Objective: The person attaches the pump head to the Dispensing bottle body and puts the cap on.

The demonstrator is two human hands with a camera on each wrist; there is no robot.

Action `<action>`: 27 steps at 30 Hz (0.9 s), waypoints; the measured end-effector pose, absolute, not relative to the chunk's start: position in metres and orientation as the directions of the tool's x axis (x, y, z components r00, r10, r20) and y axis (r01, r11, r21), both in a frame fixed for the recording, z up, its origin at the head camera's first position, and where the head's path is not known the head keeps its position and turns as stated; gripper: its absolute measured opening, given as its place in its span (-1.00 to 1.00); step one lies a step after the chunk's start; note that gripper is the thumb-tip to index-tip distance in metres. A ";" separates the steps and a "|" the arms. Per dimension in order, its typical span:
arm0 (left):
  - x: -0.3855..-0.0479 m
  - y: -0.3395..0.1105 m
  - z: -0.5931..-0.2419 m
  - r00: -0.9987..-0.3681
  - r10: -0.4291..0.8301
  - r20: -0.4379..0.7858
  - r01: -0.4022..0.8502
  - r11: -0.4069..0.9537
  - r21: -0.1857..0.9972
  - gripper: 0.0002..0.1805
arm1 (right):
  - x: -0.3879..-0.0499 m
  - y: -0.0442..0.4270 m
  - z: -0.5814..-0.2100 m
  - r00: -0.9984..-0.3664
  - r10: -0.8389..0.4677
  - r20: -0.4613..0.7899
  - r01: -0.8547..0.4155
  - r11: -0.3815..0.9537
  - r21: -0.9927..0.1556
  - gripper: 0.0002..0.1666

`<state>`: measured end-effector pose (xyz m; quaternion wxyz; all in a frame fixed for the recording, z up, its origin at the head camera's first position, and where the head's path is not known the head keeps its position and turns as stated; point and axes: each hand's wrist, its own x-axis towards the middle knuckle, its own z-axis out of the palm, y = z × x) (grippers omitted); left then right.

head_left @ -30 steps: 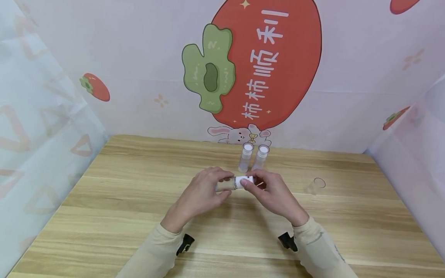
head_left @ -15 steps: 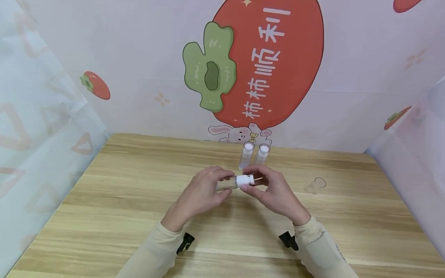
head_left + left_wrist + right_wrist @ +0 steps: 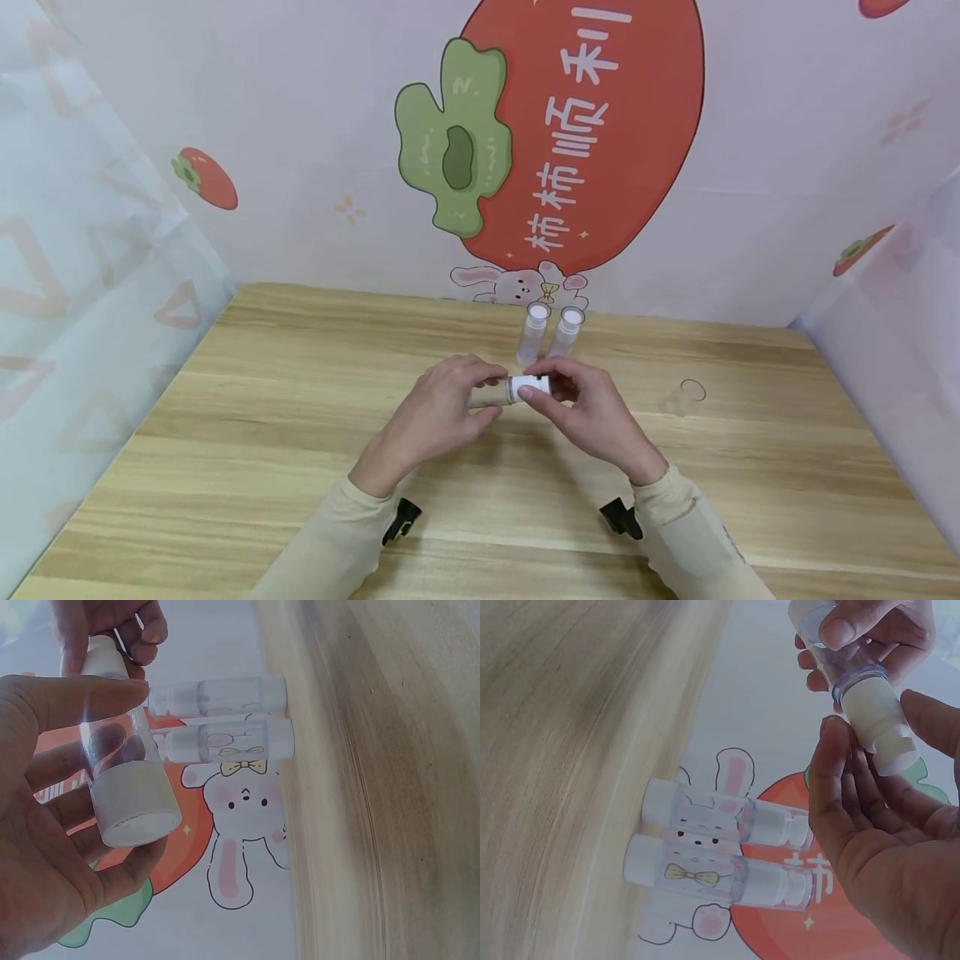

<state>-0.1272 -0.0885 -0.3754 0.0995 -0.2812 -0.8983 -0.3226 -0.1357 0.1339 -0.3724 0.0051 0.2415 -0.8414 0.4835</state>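
A clear pump bottle (image 3: 120,742) with a white base and a white pump top (image 3: 874,716) is held sideways above the table, between both hands. My left hand (image 3: 435,408) grips its clear body, thumb on one side and fingers on the other. Thumb and fingertips of my right hand (image 3: 588,408) pinch the white pump top. The bottle's nozzle end points to the right in the head view. Just beyond the hands, two similar capped bottles, a left one (image 3: 532,335) and a right one (image 3: 566,335), stand upright side by side.
A clear cap (image 3: 684,398) sits on the wooden table (image 3: 300,358) to the right of the hands. Behind the table's back edge rises a printed backdrop (image 3: 315,100). Side sheets (image 3: 97,275) flank the table.
My right fingers opened slightly and shifted round the pump top half a second ago; now the thumb lies on it again. The left hand keeps its hold on the bottle.
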 end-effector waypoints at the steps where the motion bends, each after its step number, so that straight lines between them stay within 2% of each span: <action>1: -0.127 -0.089 -0.375 -0.821 0.443 0.360 0.571 0.634 0.521 -0.62 | -0.136 0.134 -0.372 -0.891 -0.393 0.227 -0.396 0.427 -0.813 -0.83; 4: -0.127 -0.088 -0.375 -0.819 0.450 0.355 0.573 0.638 0.515 -0.61 | -0.136 0.133 -0.372 -0.911 -0.373 0.173 -0.342 0.454 -0.823 -0.84; 9: -0.126 -0.087 -0.375 -0.822 0.453 0.345 0.569 0.638 0.519 -0.61 | -0.135 0.131 -0.371 -0.931 -0.352 0.093 -0.262 0.473 -0.841 -0.72; 14: -0.125 -0.087 -0.375 -0.824 0.450 0.345 0.567 0.641 0.518 -0.61 | -0.136 0.131 -0.371 -0.937 -0.342 0.065 -0.238 0.493 -0.837 -0.67; 19: -0.125 -0.087 -0.374 -0.832 0.442 0.336 0.555 0.645 0.525 -0.62 | -0.136 0.134 -0.370 -0.920 -0.362 0.150 -0.325 0.490 -0.809 -0.70; 24: -0.126 -0.088 -0.374 -0.836 0.432 0.338 0.548 0.638 0.541 -0.62 | -0.137 0.136 -0.370 -0.864 -0.427 0.267 -0.443 0.390 -0.807 -0.51; 27: -0.126 -0.088 -0.374 -0.834 0.429 0.348 0.552 0.634 0.541 -0.62 | -0.136 0.136 -0.371 -0.840 -0.450 0.304 -0.478 0.347 -0.806 -0.51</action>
